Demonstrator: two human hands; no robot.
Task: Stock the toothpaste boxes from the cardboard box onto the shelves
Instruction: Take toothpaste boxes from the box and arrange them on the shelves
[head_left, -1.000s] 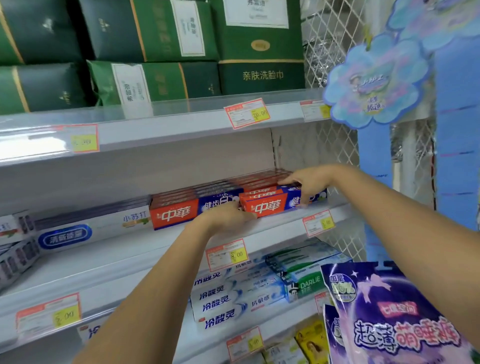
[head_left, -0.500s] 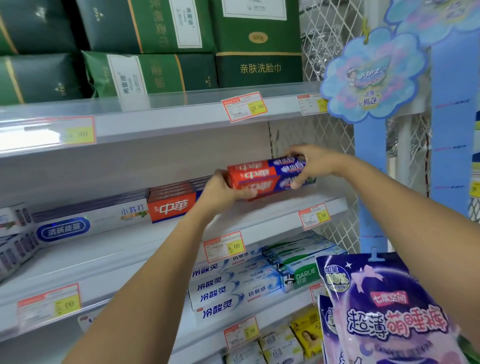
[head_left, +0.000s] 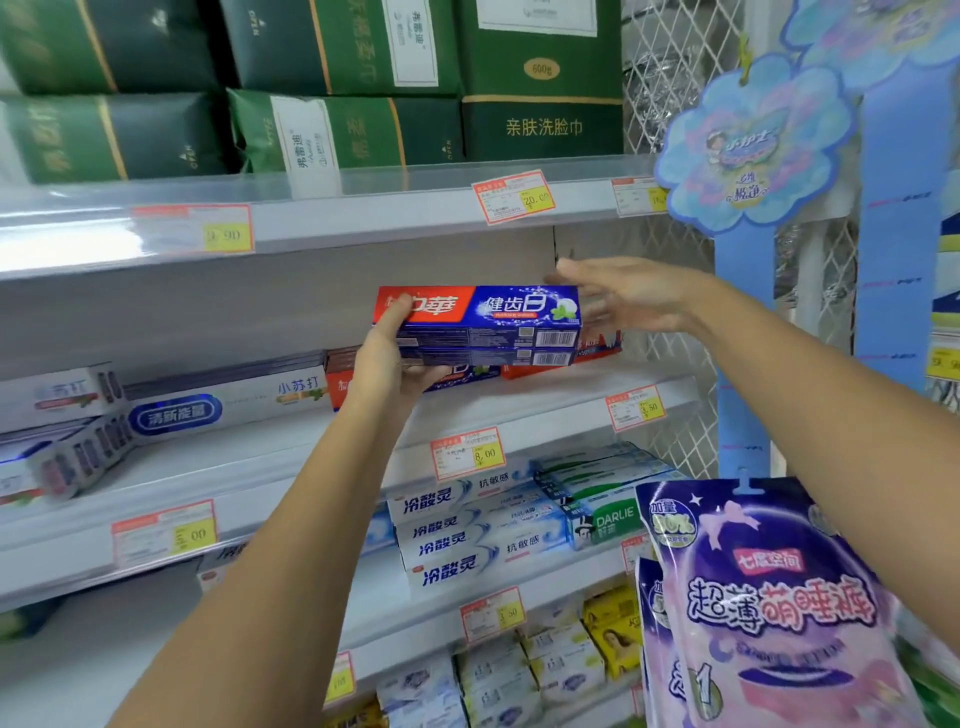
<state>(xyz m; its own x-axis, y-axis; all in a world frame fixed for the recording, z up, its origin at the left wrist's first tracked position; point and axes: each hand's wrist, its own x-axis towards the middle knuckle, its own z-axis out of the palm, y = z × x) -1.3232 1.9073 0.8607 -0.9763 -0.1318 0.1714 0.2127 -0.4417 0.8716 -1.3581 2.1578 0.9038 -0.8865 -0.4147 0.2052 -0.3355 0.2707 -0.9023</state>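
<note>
Left hand (head_left: 387, 358) raised, fingers (head_left: 426, 371) curled round 9 o'clock end of stacked toothpaste boxes (head_left: 483, 325) (two visible), held above middle shelf (head_left: 545, 410), right hand (head_left: 618, 296) at 3 o'clock end, outstretched flat, gripping nothing

top shelf (head_left: 363, 221): green packs (head_left: 337, 130) | middle shelf (head_left: 519, 413): white boxes (head_left: 223, 405) left, red-blue toothpaste boxes (head_left: 597, 347) right

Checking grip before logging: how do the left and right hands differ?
The left hand grips the boxes at their left end, thumb on the front; the right hand is open, fingers straight, at their right end. The left hand sits lower than the right hand. Both hover above the shelf.
</note>
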